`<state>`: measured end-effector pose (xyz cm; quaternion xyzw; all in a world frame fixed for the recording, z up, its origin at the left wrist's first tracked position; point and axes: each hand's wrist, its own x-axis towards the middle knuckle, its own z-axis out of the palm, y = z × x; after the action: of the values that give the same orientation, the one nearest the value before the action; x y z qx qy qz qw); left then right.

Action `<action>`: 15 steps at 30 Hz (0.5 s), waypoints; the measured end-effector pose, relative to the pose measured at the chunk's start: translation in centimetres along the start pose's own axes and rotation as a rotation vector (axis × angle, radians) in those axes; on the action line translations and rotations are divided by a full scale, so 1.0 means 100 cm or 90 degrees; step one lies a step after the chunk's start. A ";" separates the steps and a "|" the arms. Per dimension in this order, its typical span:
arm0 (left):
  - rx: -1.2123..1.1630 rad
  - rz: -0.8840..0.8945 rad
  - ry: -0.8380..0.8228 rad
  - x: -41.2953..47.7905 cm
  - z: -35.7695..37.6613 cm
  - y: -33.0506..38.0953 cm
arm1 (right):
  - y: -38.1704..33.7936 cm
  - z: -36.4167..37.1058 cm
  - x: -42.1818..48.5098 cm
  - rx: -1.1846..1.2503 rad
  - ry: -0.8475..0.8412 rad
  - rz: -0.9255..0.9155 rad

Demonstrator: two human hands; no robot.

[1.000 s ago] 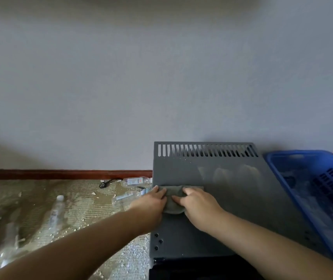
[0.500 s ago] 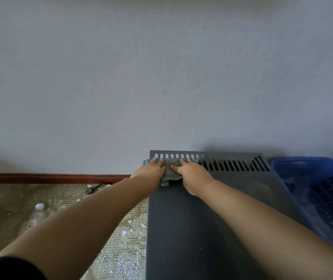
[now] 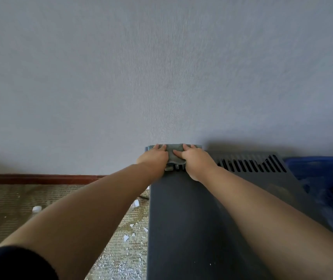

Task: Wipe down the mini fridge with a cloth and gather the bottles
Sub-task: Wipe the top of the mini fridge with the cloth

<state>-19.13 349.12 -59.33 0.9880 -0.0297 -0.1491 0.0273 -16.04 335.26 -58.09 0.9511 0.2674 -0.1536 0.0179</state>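
Pale grey wall from 9 through 12 to 3 o'clock: matt, faint woven grain.
Below it at 6 o'clock, mini fridge: dark grey box with a flat, smooth upward face, square edges and a few pale dust specks.
Beige ribbed carpet at 8 o'clock, littered with white flakes.
Blue plastic basket at 4 o'clock, latticed wall, just beside the fridge; contents too blurred to name.
Red-brown baseboard at 9 o'clock.
Row of slanted vent slots along the fridge's far edge, toward 3 o'clock.

Left hand and right hand side by side at the fridge's far left corner, near centre frame. Both pressing down, fingers laid fairly flat, not fisted.
Under and between them, grey cloth: soft, bunched, microfibre-like nap, lying at the far edge close to the wall.

Step in hand, by judgement: wiping the fridge's upward face, at the far reach of a stroke.
To do it well:
- Spread the cloth flatter for more contact.
- Press evenly with both palms.
- Draw back toward 6 o'clock in overlapping lanes.
- Work a folded edge into the slots, minding snags.

Bottles apparently not yet gathered: one white cap at 8 o'clock, probably a bottle's.
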 end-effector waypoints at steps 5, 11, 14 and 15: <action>0.002 -0.009 -0.005 -0.015 0.004 0.004 | -0.008 0.000 -0.019 -0.014 -0.025 0.020; -0.006 -0.004 0.004 -0.064 0.007 0.020 | -0.018 0.008 -0.052 -0.022 -0.079 0.004; 0.015 0.007 -0.011 -0.100 0.009 0.036 | -0.027 0.020 -0.085 -0.034 -0.088 -0.004; 0.019 0.010 -0.016 -0.113 0.010 0.042 | -0.030 0.022 -0.098 -0.041 -0.108 -0.012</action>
<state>-30.42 345.62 -56.68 0.9861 -0.0400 -0.1607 0.0130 -26.13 332.66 -57.12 0.9312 0.2784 -0.2248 0.0699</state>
